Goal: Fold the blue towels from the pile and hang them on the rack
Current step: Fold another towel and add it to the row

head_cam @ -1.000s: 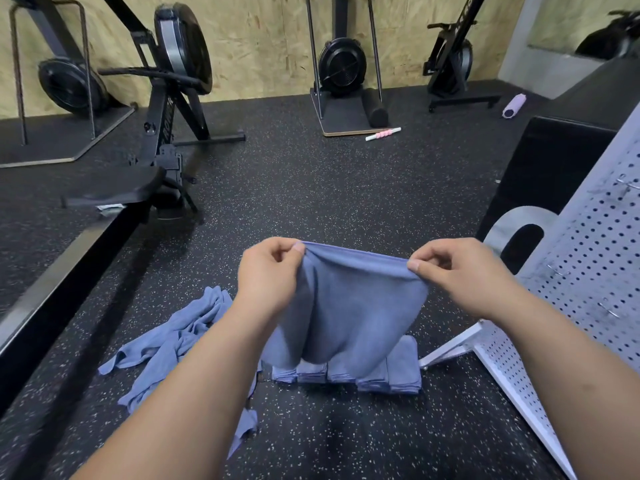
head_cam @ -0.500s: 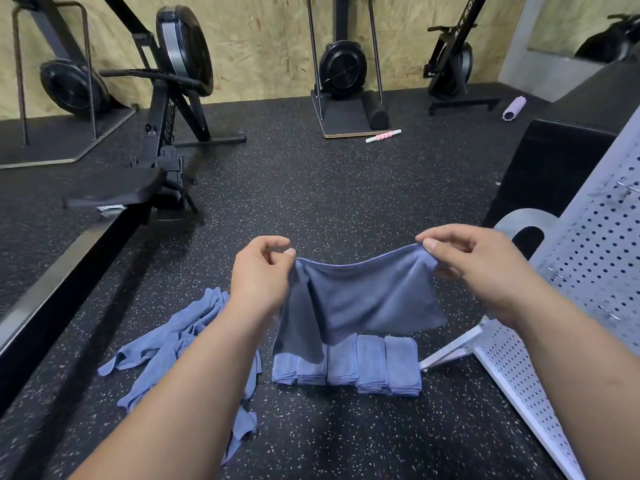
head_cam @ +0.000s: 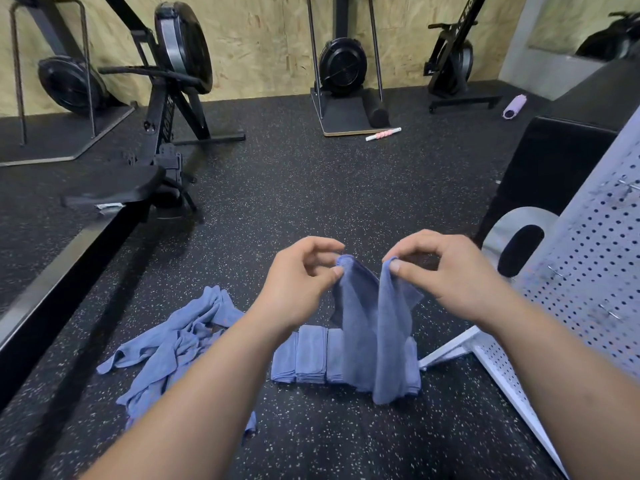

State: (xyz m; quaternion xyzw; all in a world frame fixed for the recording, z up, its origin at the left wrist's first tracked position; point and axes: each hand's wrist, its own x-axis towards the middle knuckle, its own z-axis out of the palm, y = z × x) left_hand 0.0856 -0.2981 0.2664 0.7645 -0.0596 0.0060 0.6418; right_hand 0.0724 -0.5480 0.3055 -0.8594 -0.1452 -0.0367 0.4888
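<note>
While the blue towel (head_cam: 377, 327) hangs doubled above the floor (head_cam: 311, 188), I see the left hand (head_cam: 301, 278) pinching one top corner between thumb and fingers and the right hand (head_cam: 446, 275) pinching the other, the two close together. Behind its lower edge a row of folded towels (head_cam: 311, 355) lies on the floor, with the loose pile (head_cam: 180, 341) to the left and the white perforated rack (head_cam: 588, 271) at right.

speckled black rubber floor (head_cam: 311, 195), plywood wall (head_cam: 263, 43)
</note>
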